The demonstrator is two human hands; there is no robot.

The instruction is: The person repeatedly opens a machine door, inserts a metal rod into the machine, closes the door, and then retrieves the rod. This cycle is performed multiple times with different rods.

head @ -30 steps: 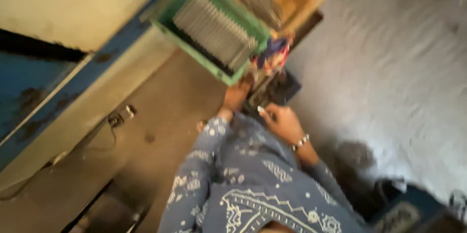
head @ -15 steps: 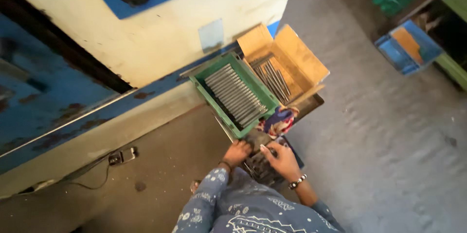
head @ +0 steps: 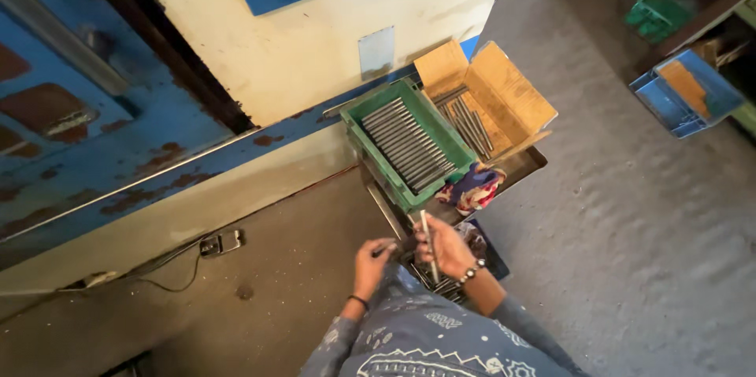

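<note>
From the head view, bare concrete floor (head: 630, 251) lay open to the right; the machine (head: 236, 109) walled the left. The green crate (head: 409, 144) of rods abutted a cardboard box (head: 496, 93). The right hand (head: 445, 247) was clamped on a rod (head: 428, 239) just below the crate; the left hand (head: 372, 260) was curled, contents unclear.

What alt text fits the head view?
Seen from above, a person's right hand holds a thin grey metal rod and the left hand a small dark part, beside a green plastic crate of similar rods.
</note>
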